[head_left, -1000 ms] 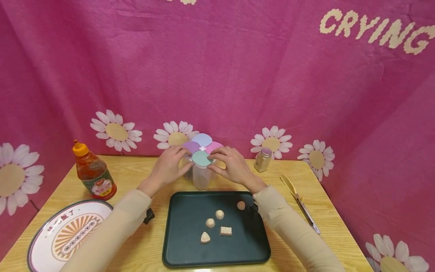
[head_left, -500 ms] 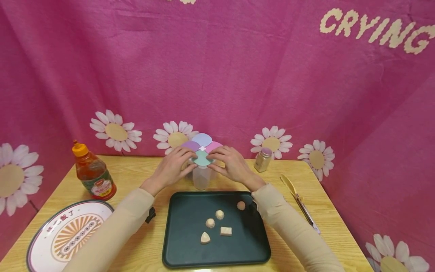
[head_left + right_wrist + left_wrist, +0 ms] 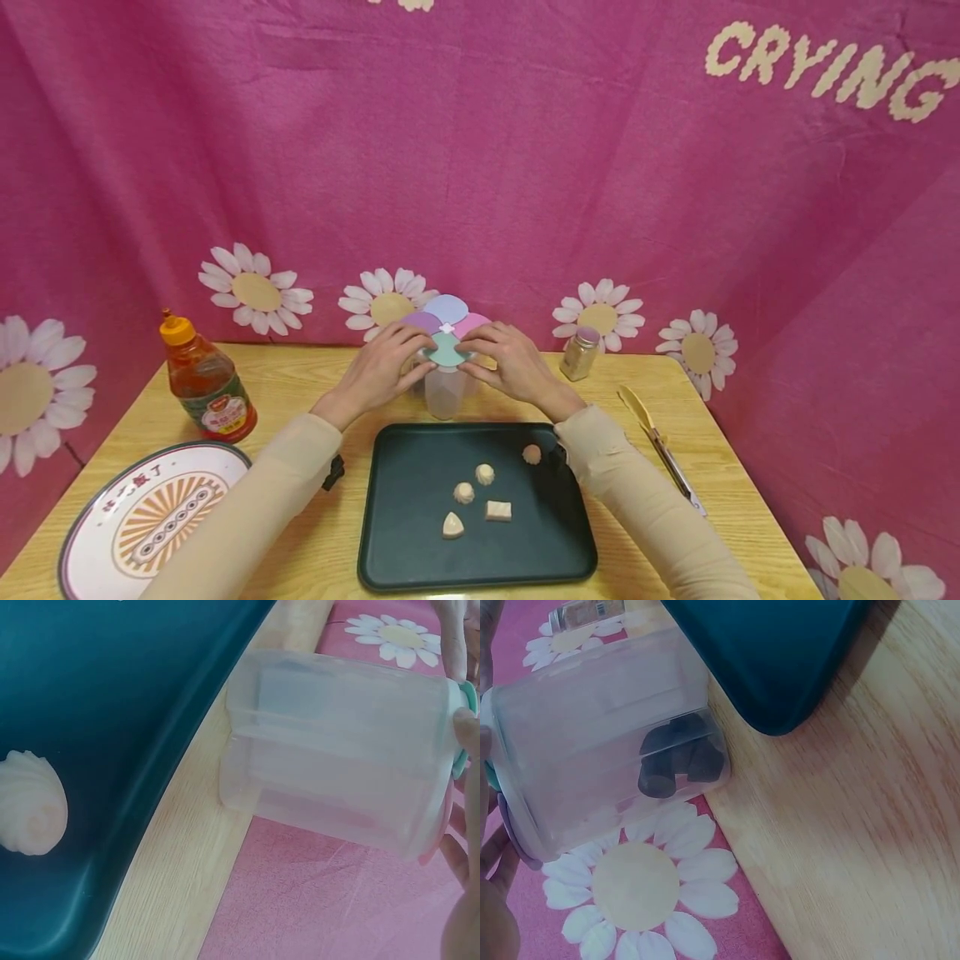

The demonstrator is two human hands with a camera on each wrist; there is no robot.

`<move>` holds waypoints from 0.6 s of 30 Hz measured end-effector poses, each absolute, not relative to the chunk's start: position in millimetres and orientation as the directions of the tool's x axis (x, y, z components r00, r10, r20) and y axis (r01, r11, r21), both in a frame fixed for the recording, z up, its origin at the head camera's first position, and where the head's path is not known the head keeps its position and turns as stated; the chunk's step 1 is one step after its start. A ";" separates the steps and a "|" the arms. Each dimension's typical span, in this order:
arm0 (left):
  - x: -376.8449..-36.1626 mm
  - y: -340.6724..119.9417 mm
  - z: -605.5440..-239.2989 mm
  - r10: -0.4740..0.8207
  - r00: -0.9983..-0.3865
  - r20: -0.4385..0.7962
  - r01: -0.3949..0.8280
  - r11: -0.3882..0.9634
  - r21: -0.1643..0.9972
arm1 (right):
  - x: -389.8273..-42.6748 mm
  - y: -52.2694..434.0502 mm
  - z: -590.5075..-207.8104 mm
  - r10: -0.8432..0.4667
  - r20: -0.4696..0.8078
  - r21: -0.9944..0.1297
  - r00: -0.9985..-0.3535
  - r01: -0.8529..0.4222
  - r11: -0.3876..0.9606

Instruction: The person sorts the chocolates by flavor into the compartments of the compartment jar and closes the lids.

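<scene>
A translucent canister [image 3: 444, 398] stands at the back of the table, behind the tray. Its petal-shaped lids are blue, purple, pink and green. My left hand [image 3: 381, 367] pinches the left edge of the green lid [image 3: 446, 349], thumb at the front and fingertips on top. On the other edge of that lid, my right hand [image 3: 510, 358] has the same pinch. In the left wrist view, dark chunky pieces [image 3: 681, 756] lie in the bottom of one compartment of the canister. The compartments facing the right wrist camera show only clear walls.
In front is a dark green tray [image 3: 420, 558] with several small cream and pinkish pieces [image 3: 464, 492]. A sauce bottle [image 3: 210, 383] and a round plate [image 3: 90, 542] are at left. Right of the canister stand a small jar [image 3: 581, 353] and tongs [image 3: 663, 450].
My left hand has moved slightly right, its fingertips now farther over the green lid's left edge. The right hand and the canister have stayed in place.
</scene>
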State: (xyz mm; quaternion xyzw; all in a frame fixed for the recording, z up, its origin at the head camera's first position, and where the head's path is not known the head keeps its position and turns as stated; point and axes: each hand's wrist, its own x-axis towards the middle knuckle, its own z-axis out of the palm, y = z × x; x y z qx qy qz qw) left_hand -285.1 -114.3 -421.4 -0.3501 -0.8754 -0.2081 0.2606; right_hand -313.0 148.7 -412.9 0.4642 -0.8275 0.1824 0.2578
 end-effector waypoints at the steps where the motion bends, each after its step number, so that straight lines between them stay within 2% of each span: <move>1: -285.2 -114.3 -421.0 0.504 -0.624 0.598 0.719 0.670 0.186 | -313.3 148.6 -413.0 -0.675 0.598 -0.058 -0.434 -0.862 0.503; 9: -288.7 -112.9 -417.3 0.469 -0.664 0.583 0.698 0.668 0.258 | -313.6 146.6 -411.6 -0.645 0.603 -0.093 -0.469 -0.845 0.527; 18: -289.6 -110.2 -417.3 0.394 -0.654 0.646 0.698 0.643 0.315 | -314.1 144.2 -409.0 -0.575 0.637 -0.175 -0.513 -0.823 0.541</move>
